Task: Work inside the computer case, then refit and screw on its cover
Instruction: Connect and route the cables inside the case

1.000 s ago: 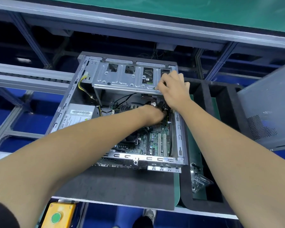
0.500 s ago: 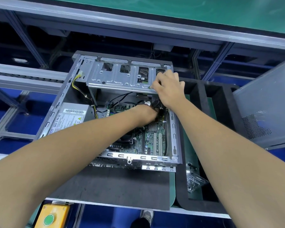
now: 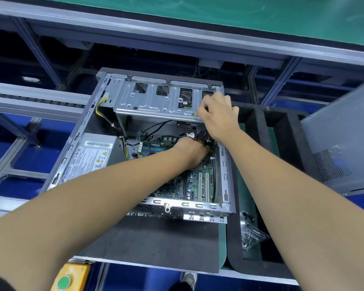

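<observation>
Forearms reaching in from below, both over the open computer case point(image 3: 225, 177). Nearest, below the left arm: yellow box with green button point(image 3: 64, 282); dark foam pad point(image 3: 156, 244) under the case's near edge. Below the right forearm: crumpled clear plastic bag point(image 3: 250, 236) lying in a black foam tray point(image 3: 261, 122), contents too small to tell.

Farther in, left hand point(image 3: 190, 151) deep inside the case, over the green motherboard point(image 3: 194, 183), buried in a knot of black cables point(image 3: 200, 136); fingers hidden, so grip impossible to tell. Left of that hand: grey power supply point(image 3: 88, 156) with its label, yellow wires point(image 3: 105, 114) running up beside it.

Just beyond, right hand point(image 3: 218, 117) with fingers curled over the near lip of the silver drive cage point(image 3: 156, 101), at its right end, seemingly steadying or grasping it. Beyond the hands: aluminium frame rails and green surface.

Off to the right of the right arm, well apart from the case: grey perforated cover point(image 3: 343, 152), leaning, not fitted.

Progress, judging from the layout: early to middle. Case open, internal work under way, probably seating or routing a cable near the cage. Left to do: finish inside, withdraw both hands, fetch the cover, slide it on, drive the screws. No screwdriver in sight.
</observation>
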Demonstrator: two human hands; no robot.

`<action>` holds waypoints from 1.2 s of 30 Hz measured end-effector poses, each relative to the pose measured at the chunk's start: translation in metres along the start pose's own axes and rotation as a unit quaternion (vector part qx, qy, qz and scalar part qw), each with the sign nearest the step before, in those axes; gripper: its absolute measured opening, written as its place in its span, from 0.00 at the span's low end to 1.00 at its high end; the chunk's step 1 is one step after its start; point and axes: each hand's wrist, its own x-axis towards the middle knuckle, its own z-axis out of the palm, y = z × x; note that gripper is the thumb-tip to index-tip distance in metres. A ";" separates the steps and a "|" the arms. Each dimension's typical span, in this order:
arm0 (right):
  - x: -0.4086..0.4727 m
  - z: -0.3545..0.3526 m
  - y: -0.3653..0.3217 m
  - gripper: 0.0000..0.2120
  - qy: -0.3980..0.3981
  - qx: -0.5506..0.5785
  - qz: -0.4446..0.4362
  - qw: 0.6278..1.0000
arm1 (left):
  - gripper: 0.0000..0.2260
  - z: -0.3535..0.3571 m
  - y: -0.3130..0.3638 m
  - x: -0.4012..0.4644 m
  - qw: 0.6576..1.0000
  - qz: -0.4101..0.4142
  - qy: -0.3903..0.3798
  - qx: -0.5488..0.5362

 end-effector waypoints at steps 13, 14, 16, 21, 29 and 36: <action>-0.003 -0.004 -0.004 0.08 -0.006 0.007 0.007 1.000 | 0.31 -0.007 -0.002 -0.007 0.996 -0.025 -0.039 -0.080; -0.002 -0.004 -0.004 0.08 -0.008 0.006 0.008 1.000 | 0.29 -0.007 -0.001 -0.008 0.997 -0.022 -0.034 -0.063; -0.002 -0.004 -0.005 0.08 -0.010 0.011 0.010 1.000 | 0.24 -0.008 0.003 -0.010 0.999 -0.014 -0.021 -0.021; -0.003 -0.005 -0.004 0.08 -0.007 0.017 0.008 1.000 | 0.17 -0.009 0.009 -0.007 1.000 0.000 -0.007 0.019; -0.002 -0.004 -0.005 0.08 -0.010 0.003 0.006 1.000 | 0.18 -0.013 0.007 -0.006 0.999 -0.010 -0.030 -0.016; -0.004 -0.004 -0.004 0.08 -0.012 -0.008 0.007 1.000 | 0.19 -0.014 0.002 -0.001 0.992 -0.048 -0.071 -0.097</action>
